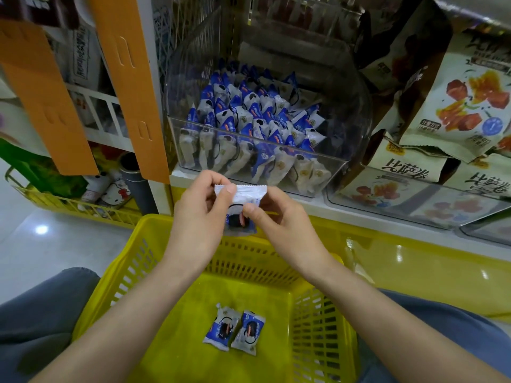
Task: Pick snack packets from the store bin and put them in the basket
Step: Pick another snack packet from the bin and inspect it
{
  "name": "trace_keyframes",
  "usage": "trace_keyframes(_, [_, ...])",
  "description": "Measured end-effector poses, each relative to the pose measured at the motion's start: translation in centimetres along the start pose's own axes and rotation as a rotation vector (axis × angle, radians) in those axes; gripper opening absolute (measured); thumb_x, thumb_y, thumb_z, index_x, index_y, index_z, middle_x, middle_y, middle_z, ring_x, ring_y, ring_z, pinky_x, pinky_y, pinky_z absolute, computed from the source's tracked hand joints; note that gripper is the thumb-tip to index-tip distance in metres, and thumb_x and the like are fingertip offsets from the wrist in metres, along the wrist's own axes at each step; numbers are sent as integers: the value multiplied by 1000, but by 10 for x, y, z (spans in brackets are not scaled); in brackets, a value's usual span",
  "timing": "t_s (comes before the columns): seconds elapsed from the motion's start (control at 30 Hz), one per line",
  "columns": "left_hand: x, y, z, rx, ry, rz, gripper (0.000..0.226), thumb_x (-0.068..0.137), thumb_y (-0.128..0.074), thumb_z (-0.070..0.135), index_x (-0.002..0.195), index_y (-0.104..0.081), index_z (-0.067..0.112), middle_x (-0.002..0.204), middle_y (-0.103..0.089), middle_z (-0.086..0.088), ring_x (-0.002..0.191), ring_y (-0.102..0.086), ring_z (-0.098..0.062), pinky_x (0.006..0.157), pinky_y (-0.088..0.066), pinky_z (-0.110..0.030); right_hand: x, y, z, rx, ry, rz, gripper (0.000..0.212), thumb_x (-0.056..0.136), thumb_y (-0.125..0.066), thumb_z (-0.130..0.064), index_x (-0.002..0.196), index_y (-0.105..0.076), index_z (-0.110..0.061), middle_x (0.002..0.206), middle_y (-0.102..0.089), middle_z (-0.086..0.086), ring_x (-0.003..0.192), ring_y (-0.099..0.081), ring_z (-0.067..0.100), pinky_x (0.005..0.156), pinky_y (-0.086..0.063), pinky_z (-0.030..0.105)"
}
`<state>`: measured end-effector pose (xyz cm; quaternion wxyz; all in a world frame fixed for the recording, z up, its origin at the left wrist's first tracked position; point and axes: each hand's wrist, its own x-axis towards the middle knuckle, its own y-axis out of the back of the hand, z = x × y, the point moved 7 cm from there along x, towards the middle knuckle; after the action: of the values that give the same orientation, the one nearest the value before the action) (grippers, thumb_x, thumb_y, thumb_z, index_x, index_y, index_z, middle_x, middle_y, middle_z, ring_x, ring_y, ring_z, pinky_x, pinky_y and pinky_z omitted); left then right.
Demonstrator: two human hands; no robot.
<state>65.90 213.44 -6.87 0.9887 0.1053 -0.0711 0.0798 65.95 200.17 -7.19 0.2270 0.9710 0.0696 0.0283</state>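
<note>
At the far left, two orange card strips are hanging in front of the shelving. To their right the clear store bin is sitting at the front edge of the white shelf, holding a dense heap of blue-and-white snack packets. Further right, large printed snack bags are crowding the neighbouring tray.

Just in front of the bin's front wall, the person is keeping the held packet up between both hands. The left hand is pinching its upper left corner with thumb and fingers, and the right hand is pinching its right side near the middle. It is hanging upright above the far rim of the yellow basket, which is resting between the person's knees, below the shelf edge.

Near the middle of the basket floor, the first packet and, to its right, the second packet are lying side by side and touching.

By the look of it, the job is sitting in its early part: two are in, a third is out of the bin but not yet dropped, and the bin is looking far from emptied. The task is not saying how many are wanted. What is remaining is releasing this one into the basket, then reaching back for more.
</note>
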Motion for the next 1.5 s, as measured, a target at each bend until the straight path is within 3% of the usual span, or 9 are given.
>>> trace_keyframes(0.33, [0,-8,-2,84,27,-123,17,90,-55,22,74,-60,25,64,-63,5,57,-57,-1,52,-45,-22,3,6,6,164,-23,20,8,88,-61,-18,80,-63,-20,81,-68,7,81,-66,24,80,-54,47])
trace_keyframes(0.57, [0,-19,-21,-96,247,-210,25,91,-54,18,67,-58,21,52,-61,10,53,-56,0,52,-44,-13,-2,15,-16,-298,231,113,3,84,-66,-26,81,-66,-25,77,-53,-11,69,-50,-1,61,-39,13])
trace_keyframes(0.67, [1,-11,-15,-68,195,-116,13,90,-55,20,78,-55,25,76,-64,4,77,-63,-17,74,-54,-35,-3,24,-24,-319,277,192,4,86,-62,-27,84,-65,-24,80,-54,-11,71,-52,0,62,-40,12])
trace_keyframes(0.8, [-1,4,0,86,95,-10,16,93,-47,30,79,-53,26,79,-61,1,79,-61,-25,73,-51,-40,-8,46,-37,-161,362,351,4,88,-61,-17,87,-62,-21,83,-54,-10,76,-54,1,67,-45,15])
trace_keyframes(0.93, [-5,-8,-8,-272,424,-180,45,95,-29,46,94,-64,17,85,-69,-4,75,-65,-19,67,-53,-30,-15,41,-48,-209,500,296,5,86,-63,-12,90,-66,-13,89,-56,-5,84,-54,1,74,-46,13])
trace_keyframes(1.07, [-6,-8,-2,-414,378,-201,31,93,-47,36,104,-67,15,97,-73,-1,90,-67,-14,79,-52,-33,-22,18,-49,-424,599,128,15,86,-60,-20,90,-70,-9,97,-58,3,90,-53,7,76,-46,21])
trace_keyframes(1.17, [-3,0,-2,-365,338,-104,25,92,-53,20,115,-62,12,106,-70,-3,102,-65,-18,90,-50,-38,-19,13,-42,-318,457,85,10,88,-60,-19,93,-67,-15,97,-57,-1,90,-53,2,78,-45,16])
trace_keyframes(1.33, [-5,-8,4,-327,261,-202,27,94,-49,14,119,-59,13,107,-70,-3,100,-66,-17,89,-50,-34,-8,5,-1,346,-207,-54,16,95,-46,-27,105,-56,-18,99,-64,4,86,-60,8,73,-57,27])
trace_keyframes(1.5, [-2,-4,8,-92,73,-110,29,87,-60,18,108,-48,34,103,-59,18,88,-58,0,73,-45,-9,-8,2,4,505,-291,-76,19,93,-53,-18,106,-61,-8,95,-69,10,79,-63,13,63,-55,21])
